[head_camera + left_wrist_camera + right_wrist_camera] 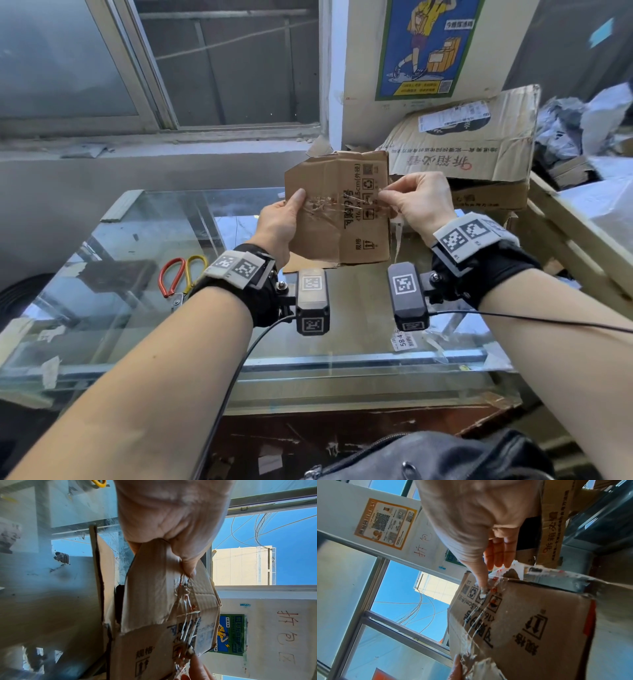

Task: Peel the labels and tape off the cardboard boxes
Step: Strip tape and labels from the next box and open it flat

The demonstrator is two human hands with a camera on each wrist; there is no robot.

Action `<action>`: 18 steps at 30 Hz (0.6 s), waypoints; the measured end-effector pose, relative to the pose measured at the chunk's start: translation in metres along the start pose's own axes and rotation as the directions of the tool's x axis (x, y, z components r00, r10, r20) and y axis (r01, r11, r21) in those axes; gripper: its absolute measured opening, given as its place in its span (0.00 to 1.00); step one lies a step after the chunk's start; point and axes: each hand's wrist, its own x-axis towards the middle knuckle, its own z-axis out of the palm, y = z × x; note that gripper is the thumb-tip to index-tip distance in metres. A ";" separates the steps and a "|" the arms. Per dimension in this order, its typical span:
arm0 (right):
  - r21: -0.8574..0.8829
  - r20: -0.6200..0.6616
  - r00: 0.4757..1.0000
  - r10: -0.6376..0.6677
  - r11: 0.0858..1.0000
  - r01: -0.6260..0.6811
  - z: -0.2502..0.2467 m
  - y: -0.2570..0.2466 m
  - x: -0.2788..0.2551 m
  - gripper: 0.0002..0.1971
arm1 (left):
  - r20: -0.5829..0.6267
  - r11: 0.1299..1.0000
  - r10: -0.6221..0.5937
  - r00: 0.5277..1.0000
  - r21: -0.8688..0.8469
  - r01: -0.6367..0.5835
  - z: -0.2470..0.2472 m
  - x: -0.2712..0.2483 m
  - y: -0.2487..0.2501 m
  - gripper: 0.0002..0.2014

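Observation:
A flattened brown cardboard box [342, 236] with black print is held upright over the glass counter. My left hand [279, 222] grips its left edge, thumb on the front face. A strip of clear, crinkled tape [337, 202] runs across the front. My right hand [416, 202] pinches the tape's right end at the box's right edge. In the left wrist view the thumb [188, 563] presses the box [150, 601] where the wrinkled tape [186, 622] starts. In the right wrist view the thumb and fingers [482, 578] pinch the tape [476, 616] lifted off the box [530, 622].
A glass counter [191, 240] lies below the hands, with red and yellow scissors [180, 274] at the left. Larger cardboard boxes [466, 147], one with a white label [454, 116], are stacked behind right. A wooden rack [579, 246] stands at the right, a black bag [445, 459] near me.

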 end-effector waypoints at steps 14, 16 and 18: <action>0.236 0.491 0.784 0.380 0.809 -0.539 -0.057 -0.021 0.025 0.08 | 0.022 0.971 -0.234 0.972 -0.051 0.235 0.029 -0.011 0.046 0.13; 0.212 0.554 0.743 0.376 0.799 -0.563 -0.065 -0.025 0.030 0.04 | 0.010 0.965 -0.260 0.966 -0.038 0.260 0.033 -0.014 0.051 0.10; 0.180 0.584 0.716 0.382 0.799 -0.573 -0.068 -0.023 0.035 0.04 | -0.049 0.972 -0.233 0.971 -0.011 0.233 0.035 -0.014 0.052 0.09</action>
